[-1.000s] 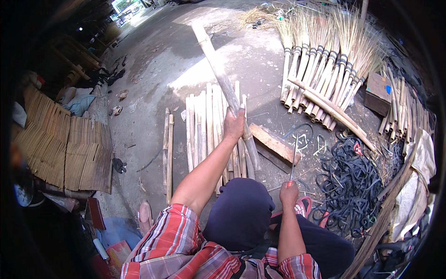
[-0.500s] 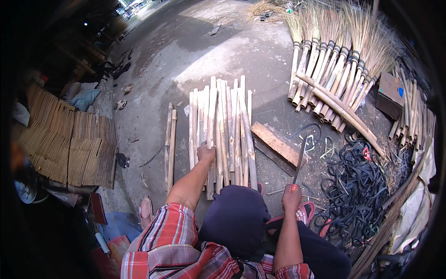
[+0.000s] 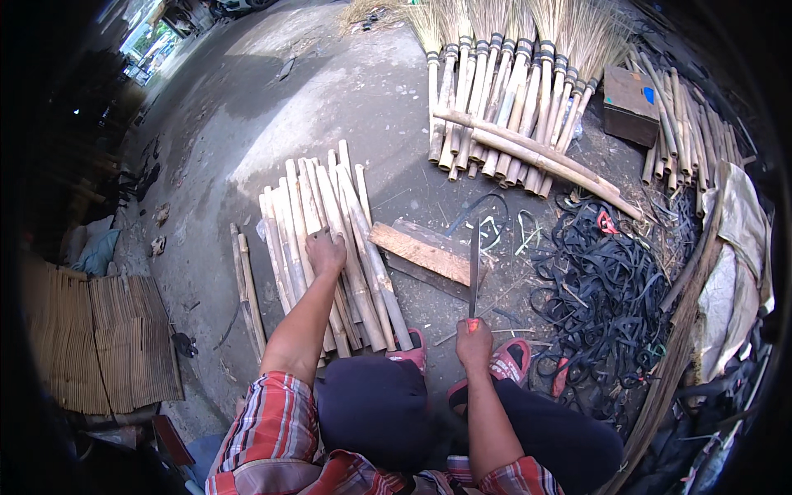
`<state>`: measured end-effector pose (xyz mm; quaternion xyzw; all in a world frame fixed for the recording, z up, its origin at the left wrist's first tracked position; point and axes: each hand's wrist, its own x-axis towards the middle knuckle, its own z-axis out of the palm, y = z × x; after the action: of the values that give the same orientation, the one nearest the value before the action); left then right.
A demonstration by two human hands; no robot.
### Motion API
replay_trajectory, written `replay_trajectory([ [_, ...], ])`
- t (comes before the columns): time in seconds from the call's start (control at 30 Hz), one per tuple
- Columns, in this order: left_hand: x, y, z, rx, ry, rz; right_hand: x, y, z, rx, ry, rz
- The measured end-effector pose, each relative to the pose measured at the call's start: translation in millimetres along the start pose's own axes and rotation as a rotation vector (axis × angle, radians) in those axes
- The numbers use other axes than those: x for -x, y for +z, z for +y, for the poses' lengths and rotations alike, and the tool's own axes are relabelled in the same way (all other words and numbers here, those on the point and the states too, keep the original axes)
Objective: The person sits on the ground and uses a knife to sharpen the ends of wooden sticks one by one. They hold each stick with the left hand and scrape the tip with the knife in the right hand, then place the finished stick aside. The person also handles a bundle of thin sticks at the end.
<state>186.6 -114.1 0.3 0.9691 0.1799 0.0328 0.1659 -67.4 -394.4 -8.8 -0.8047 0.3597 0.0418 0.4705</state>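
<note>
Cut bamboo poles (image 3: 360, 272) lie side by side in a loose row on the ground in front of me. My left hand (image 3: 327, 252) rests over the middle of the row, its fingers curled round a pale bamboo pole; the fingertips are partly hidden. My right hand (image 3: 474, 345) is closed on the red handle of a long knife (image 3: 474, 276), whose blade points away from me. A block of wood (image 3: 429, 254) lies between the poles and the knife, and the blade passes over its right end. Two bamboo poles (image 3: 248, 289) lie apart to the left.
Grass brooms (image 3: 495, 91) with bamboo handles lie at the far right, two poles across them. Nearby are a cardboard box (image 3: 631, 106), more bamboo (image 3: 689, 132) and a tangle of black strips (image 3: 590, 289). Slatted bamboo mats (image 3: 124, 346) are at left. My sandalled feet flank the work.
The view has swung to the right, so the scene sits further left. My left hand stays on the row of poles, and my right hand still holds the knife upright in the picture.
</note>
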Motion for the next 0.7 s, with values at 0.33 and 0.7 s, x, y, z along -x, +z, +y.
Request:
replay_trajectory([
  [0.33, -76.5, 70.2, 244.8, 0.215, 0.439, -0.242, -2.8, 24.8, 12.4, -0.203, 0.104, 0.0],
  [0.7, -120.4, 117.7, 361.7, -0.416, 0.909, -0.02, -7.2, 21.7, 14.6, -0.319, 0.187, -0.019],
])
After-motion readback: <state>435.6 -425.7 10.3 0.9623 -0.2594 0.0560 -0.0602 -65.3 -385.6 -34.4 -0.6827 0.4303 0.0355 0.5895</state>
